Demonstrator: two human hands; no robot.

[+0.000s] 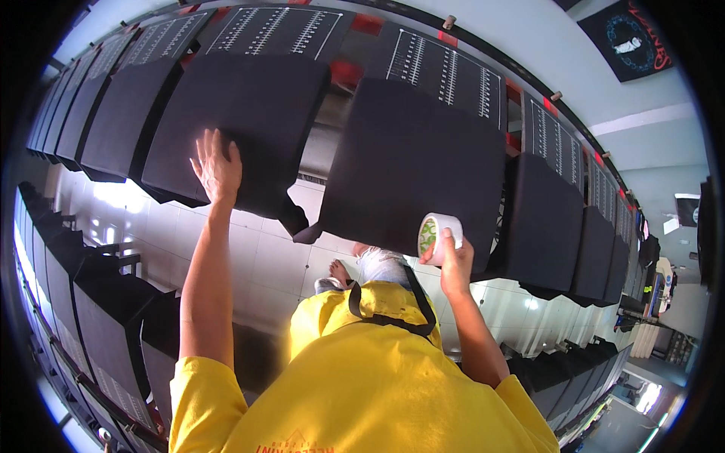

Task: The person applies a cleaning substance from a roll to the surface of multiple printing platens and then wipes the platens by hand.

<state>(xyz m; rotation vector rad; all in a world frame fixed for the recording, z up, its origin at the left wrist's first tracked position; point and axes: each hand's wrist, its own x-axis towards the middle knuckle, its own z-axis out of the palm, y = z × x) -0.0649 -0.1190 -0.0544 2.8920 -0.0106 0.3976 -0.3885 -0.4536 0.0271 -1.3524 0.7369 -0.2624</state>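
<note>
Black shirts (411,162) around hands, tape roll (436,232)

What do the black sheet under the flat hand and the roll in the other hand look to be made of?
The black sheet under the left hand looks like matte fabric: it reflects no light and its lower edge droops in soft folds. The roll in the right hand looks like adhesive tape, with a smooth, pale, slightly glossy outer face and greenish windings around a hollow core, probably plastic film.

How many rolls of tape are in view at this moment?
1. The white tape roll is held up in the right hand, in front of a black garment. The left hand lies flat on another; others may be hidden.
</note>
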